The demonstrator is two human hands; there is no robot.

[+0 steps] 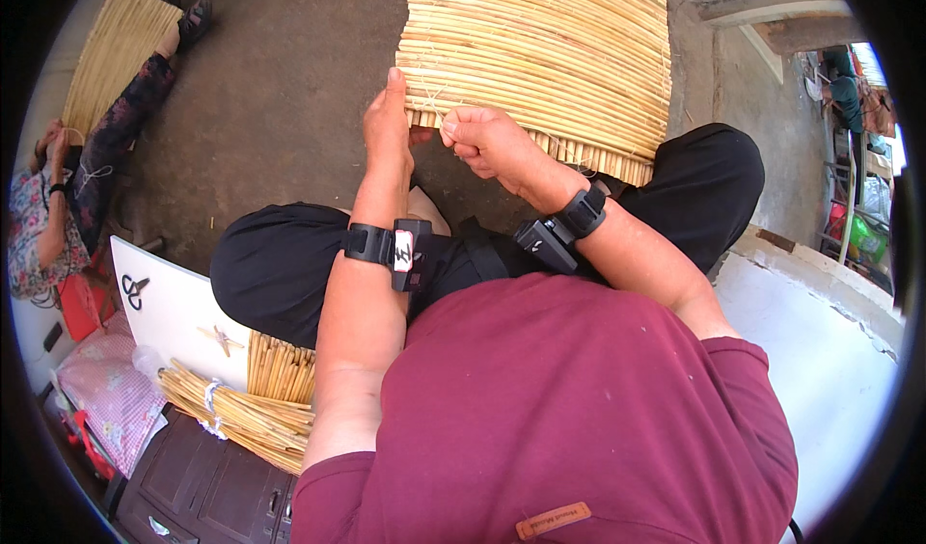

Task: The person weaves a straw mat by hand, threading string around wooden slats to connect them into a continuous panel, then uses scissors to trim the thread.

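A mat of straight yellow reeds (540, 57) bound side by side spreads out ahead of me, its near edge by my knees. My left hand (388, 124) grips the mat's near left corner, thumb up along the side and fingers partly hidden. Just right of it, my right hand (492, 147) is closed in a pinch at the mat's near edge. Thin pale string (434, 100) crosses the reeds there and runs to the pinched fingertips. Along the near edge, reed ends and loose string show beside my right hand.
Black scissors (134, 291) lie on a white board (174, 303) at my left. Bundled reeds (236, 409) rest by it, above a dark cabinet (207, 486). At far left, a seated person (53, 206) handles another reed mat (121, 52). A wall (772, 110) stands at right.
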